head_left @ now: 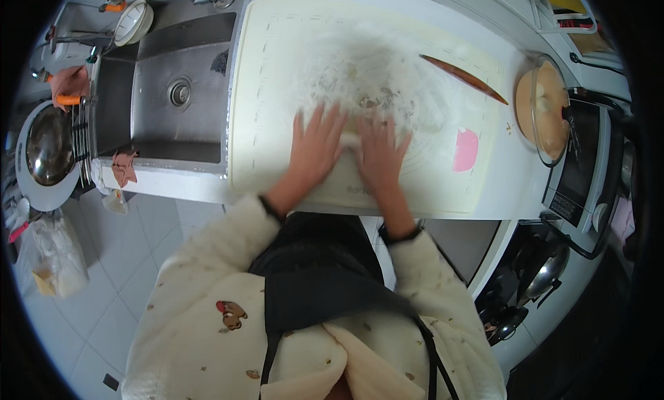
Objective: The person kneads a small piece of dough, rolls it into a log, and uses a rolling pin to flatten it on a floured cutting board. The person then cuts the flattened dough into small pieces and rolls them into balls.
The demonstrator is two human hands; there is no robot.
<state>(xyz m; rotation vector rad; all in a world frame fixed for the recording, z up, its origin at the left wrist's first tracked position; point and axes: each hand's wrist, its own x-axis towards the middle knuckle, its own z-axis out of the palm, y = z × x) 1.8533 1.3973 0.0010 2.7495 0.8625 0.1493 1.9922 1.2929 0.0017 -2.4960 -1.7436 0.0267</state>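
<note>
My left hand (317, 142) and my right hand (380, 151) lie side by side, palms down, on a pale floured kneading mat (266, 151). Their fingers are stretched out and spread, a little blurred at the tips. A small pale piece (351, 141), perhaps dough, shows in the gap between the thumbs; what lies under the palms is hidden. White flour (353, 61) is smeared over the mat beyond my fingertips. Right of my right hand lies a pink scraper (466, 150). A slim brown rolling pin with tapered ends (465, 79) rests slantwise farther off.
A steel sink (159, 116) adjoins the mat on the left, with a rack and cloths beyond. At the right stands a bowl under a glass lid (543, 109), pale lumps inside, next to an oven-like appliance (579, 165). Pans (546, 268) sit below the counter.
</note>
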